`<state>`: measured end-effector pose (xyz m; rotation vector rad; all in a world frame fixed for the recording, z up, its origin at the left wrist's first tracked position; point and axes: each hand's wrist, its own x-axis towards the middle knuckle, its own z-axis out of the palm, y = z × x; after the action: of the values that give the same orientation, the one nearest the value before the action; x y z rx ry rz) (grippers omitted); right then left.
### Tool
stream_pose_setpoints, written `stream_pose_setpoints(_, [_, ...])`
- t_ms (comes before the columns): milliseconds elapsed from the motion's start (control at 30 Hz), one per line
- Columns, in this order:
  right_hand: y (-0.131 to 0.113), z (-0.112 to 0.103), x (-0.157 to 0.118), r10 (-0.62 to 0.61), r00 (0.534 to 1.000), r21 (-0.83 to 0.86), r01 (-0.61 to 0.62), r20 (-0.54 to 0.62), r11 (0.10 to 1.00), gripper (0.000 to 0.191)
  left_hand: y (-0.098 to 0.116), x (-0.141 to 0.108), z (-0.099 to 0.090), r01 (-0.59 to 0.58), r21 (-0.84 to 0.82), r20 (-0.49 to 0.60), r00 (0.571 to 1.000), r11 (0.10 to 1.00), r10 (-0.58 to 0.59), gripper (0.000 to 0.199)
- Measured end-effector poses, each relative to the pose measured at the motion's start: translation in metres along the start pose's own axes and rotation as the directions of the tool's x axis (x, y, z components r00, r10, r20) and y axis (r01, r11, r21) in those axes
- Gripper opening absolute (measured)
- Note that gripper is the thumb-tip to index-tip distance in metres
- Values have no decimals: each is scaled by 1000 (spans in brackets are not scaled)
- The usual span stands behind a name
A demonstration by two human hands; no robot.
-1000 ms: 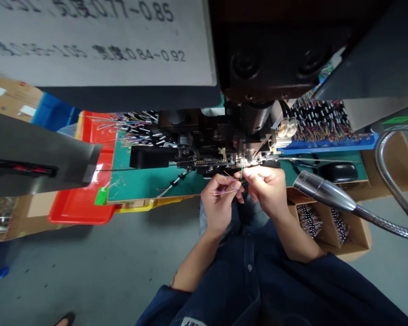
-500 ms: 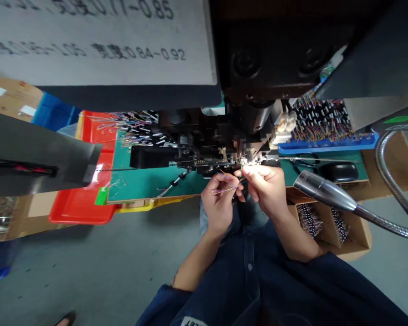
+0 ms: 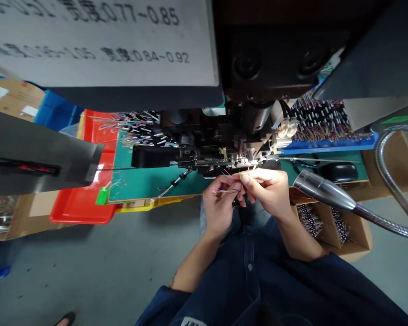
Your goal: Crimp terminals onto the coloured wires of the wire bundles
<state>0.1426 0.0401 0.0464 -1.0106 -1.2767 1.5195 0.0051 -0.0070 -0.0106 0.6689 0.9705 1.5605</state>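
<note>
Both hands are at the near side of the machine [image 3: 217, 156], just beside its lit working point [image 3: 249, 159]. Left hand [image 3: 218, 210]: fingers closed, gripping thin wires [image 3: 221, 190]; purple strands lie across the thumb side, and orange and blue ends rise just beyond the fingertips. Right hand [image 3: 272, 194]: thumb and forefinger closed in a pinch, with a green wire [image 3: 240, 176] at the tips. The fingertips of the two hands are close together; whether they touch cannot be told.

Handling, as judged: hold the bundle lightly but firmly in the left, loose ends fanned clear of the pinch. Grip the single wire close to its end, since a long free length would bend and wander. Keep it straight and level with the working point, fingertips short of the metal. The right wrist is best kept low and steady, as small tilts show at the wire end.

The lamp [image 3: 323, 189] sits to the right of the right hand. More wire bundles [image 3: 321, 118] lie in a blue tray [image 3: 329, 145], far right; a cable [image 3: 177, 181] rests on the bench [image 3: 197, 183], left of the hands.
</note>
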Motion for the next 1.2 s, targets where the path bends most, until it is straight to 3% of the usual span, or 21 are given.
stream_pose_setpoints(133, [0,-4,-5,-152,988,-147,154,22,977,19,4,1,4,31,-69,12,999,997,-31,33])
stream_pose_setpoints(200, [-2,-2,-6,-177,984,-170,174,-4,970,16,4,1,4,39,-68,8,999,997,-39,34])
stream_pose_setpoints(433, [2,7,0,5,994,31,-2,-109,1000,27,0,2,2,-39,39,-43,998,998,41,33])
stream_pose_setpoints(633, [17,6,1,113,979,59,-104,-171,993,36,3,5,5,-45,78,-64,997,996,50,32])
stream_pose_setpoints(900, [20,8,1,137,973,127,-115,-184,985,37,-1,4,3,-71,83,-80,994,994,78,28])
stream_pose_setpoints(1200, [19,10,2,155,975,172,-127,-159,977,35,1,3,4,-30,61,-73,997,998,35,32])
